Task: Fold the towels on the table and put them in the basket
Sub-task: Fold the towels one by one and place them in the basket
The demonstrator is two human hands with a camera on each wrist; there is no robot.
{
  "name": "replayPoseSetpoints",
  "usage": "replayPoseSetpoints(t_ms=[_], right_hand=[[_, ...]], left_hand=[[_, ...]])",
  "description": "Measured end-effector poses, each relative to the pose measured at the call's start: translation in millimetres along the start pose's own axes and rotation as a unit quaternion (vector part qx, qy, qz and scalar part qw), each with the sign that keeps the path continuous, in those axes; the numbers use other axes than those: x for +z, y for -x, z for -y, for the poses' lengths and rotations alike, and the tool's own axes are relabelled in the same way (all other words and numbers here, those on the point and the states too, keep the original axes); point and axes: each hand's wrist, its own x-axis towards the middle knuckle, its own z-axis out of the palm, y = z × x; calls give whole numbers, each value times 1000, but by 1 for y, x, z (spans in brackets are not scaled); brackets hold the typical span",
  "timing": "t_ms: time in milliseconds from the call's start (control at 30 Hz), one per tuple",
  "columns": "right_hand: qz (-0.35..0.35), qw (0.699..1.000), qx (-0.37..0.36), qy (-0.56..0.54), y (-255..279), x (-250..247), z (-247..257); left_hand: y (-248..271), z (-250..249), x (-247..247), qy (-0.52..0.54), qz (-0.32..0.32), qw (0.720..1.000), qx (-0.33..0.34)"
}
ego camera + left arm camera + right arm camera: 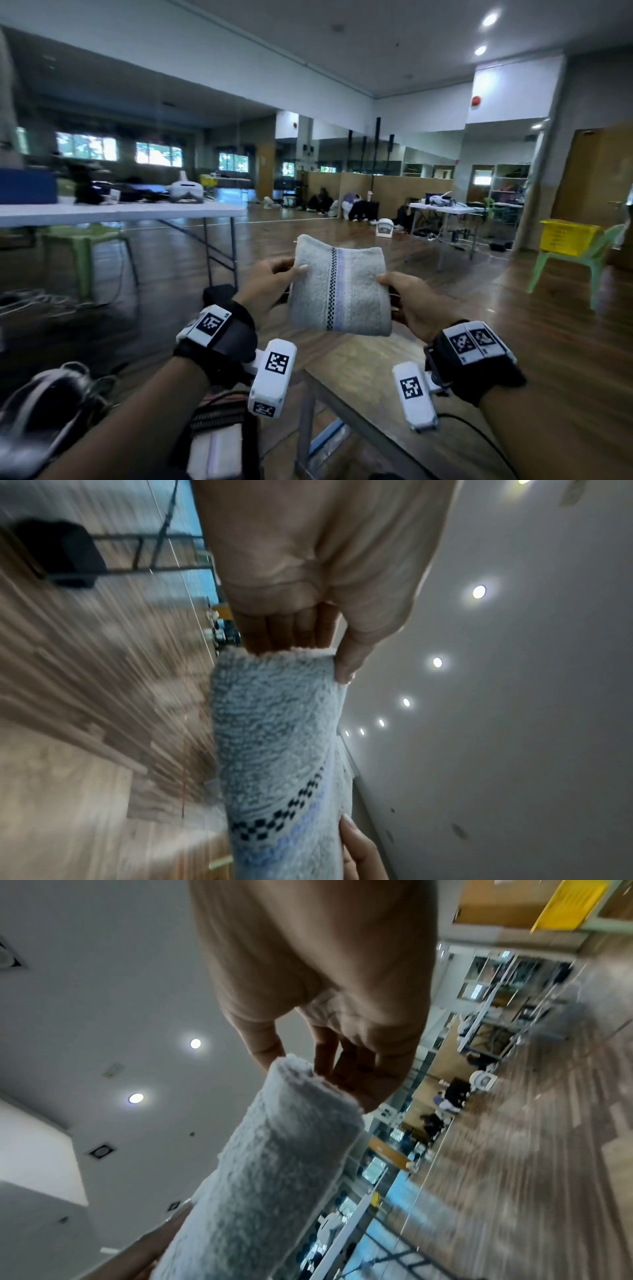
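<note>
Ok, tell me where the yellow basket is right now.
In the head view the yellow basket sits on a green plastic chair at the far right, well beyond the folded towel that both hands hold.

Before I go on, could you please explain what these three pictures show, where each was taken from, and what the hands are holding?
No machine here: a person wears cameras. The head view looks down at both arms, with black wrist straps carrying white marker blocks. The left hand and right hand each pinch a side of a folded pale grey terry towel with a checked stripe, held in the air above the brown wooden table. The other two views look along each wrist at the fingers. A yellow plastic basket sits on a green chair at far right.
</note>
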Motion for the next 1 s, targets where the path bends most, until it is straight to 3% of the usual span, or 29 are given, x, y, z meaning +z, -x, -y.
replayPoseSetpoints(t_ms=[233,467,667,833,1000], right_hand=[[113,993,14,8,-44,81,-30],[144,986,85,12,-87,153,-107],[150,961,216,80,-126,210,-229],[162,919,319,166,-136,243,-358],[176,873,384,246,-158,265,-456]], left_hand=[[3,30,-80,-30,-120,992,-37],[-10,102,-146,-44,-195,975,-98],[-16,231,-196,-31,-237,943,-232],[-1,370,-227,-39,-251,893,-372],[4,482,-256,-60,-232,859,-452]])
